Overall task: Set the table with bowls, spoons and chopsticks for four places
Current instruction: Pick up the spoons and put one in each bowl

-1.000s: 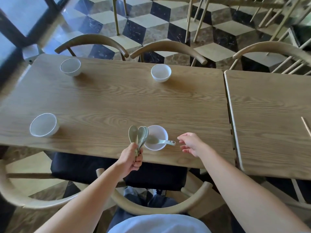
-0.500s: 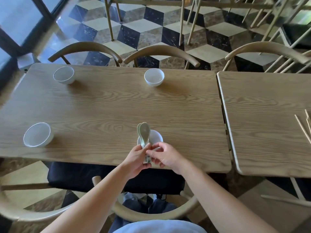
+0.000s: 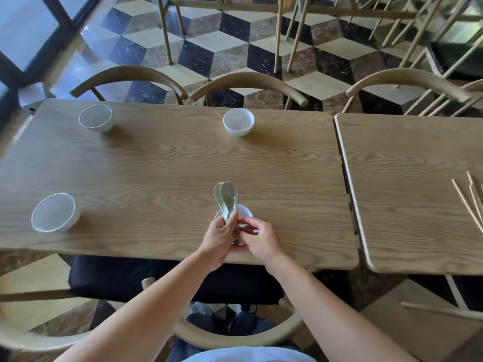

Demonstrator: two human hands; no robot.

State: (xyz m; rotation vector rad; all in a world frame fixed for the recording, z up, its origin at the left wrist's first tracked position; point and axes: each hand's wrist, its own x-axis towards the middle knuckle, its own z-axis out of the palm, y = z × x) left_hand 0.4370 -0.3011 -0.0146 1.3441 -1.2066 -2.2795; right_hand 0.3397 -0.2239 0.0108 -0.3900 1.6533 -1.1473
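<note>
- Soup spoons (image 3: 226, 198) bunched upright, scoops up, handles gripped in left hand (image 3: 219, 237); held directly over near bowl (image 3: 247, 211) by front edge of table (image 3: 170, 165).
- Right hand (image 3: 261, 240): fingers curled in, handle ends pinched. Which spoon is pinched cannot be told.
- Risk, judged: handles glazed, slick and nested. If one is drawn out, neighbour may be dragged loose, dropped on bowl beneath, chipped.
- Near-left bowl (image 3: 55, 212), far-left bowl (image 3: 96, 121), far-middle bowl (image 3: 238, 122) seen spoonless. Far pair is reached only across table; sleeve-free arm may knock near bowl.
- Chopsticks (image 3: 470, 202) left well apart on adjoining table (image 3: 405, 165).
</note>
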